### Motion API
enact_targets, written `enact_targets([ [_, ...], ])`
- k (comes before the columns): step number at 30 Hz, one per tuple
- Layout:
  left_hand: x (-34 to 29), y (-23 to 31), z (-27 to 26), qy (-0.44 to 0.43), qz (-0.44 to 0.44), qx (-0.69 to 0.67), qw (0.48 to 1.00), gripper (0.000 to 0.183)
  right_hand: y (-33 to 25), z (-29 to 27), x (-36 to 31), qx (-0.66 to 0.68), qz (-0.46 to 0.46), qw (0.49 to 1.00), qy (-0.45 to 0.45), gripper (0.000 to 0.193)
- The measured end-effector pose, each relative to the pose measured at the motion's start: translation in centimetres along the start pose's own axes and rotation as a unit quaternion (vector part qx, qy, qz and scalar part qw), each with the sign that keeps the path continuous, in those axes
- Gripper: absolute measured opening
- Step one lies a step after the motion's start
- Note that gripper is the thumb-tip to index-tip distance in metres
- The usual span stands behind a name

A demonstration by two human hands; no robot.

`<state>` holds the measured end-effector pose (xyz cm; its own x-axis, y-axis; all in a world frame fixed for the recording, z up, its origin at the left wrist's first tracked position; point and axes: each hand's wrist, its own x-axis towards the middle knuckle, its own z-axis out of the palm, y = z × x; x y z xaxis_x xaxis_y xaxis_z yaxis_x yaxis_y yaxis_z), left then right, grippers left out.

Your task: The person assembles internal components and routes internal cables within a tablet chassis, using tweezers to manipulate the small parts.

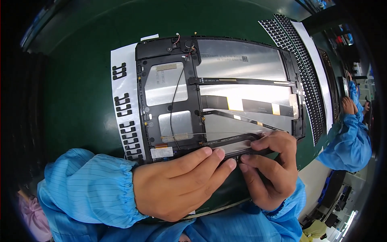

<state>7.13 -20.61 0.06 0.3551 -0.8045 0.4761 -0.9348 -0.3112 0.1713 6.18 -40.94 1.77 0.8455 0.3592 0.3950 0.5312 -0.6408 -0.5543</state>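
Note:
An opened tablet-like device point(193, 97) lies face down on the green table, its black frame and silvery metal back showing. My left hand point(181, 181) rests along its near edge, fingers stretched out and tips on the black rim. Close to those tips, my right hand point(274, 169) pinches at the same edge with thumb and forefinger; what lies between them is hidden. Another right finger touches the curved end of a black ribbon cable point(229, 141). A thin clear strand point(217, 133) runs across the device towards that hand. A thin black wire point(176, 90) crosses the left side of the frame.
Beside the device on the left lies a white sheet point(117, 86) with small black clip-shaped pieces. To its right are strips point(296, 52) of many black pieces on white backing. A co-worker's blue sleeve point(348, 141) is at the far right. The green table point(80, 92) extends around.

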Motion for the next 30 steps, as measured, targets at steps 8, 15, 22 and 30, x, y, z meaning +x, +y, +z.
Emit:
enact_targets([
  [8, -0.4, 0.3, -0.3, -0.015, 0.001, 0.034, 0.999, 0.022, -0.7, 0.6, 0.1, -0.104, -0.078, 0.991, 0.016, 0.026],
  [15, 0.3, 0.4, 0.4, 0.046, 0.010, 0.016, 0.999, 0.031, -1.6, -0.2, 0.4, -0.199, -0.160, 0.967, -0.007, 0.031],
  [22, -5.5, 0.6, -3.0, 0.024, -0.067, -0.091, 0.993, 0.030, -5.4, 3.3, -4.1, -0.007, -0.106, 0.994, 0.027, 0.019],
  [30, -8.5, 3.6, -4.0, -0.069, -0.200, -0.087, 0.974, 0.045, -8.8, 6.6, -5.6, -0.010, -0.129, 0.990, -0.061, 0.020],
])
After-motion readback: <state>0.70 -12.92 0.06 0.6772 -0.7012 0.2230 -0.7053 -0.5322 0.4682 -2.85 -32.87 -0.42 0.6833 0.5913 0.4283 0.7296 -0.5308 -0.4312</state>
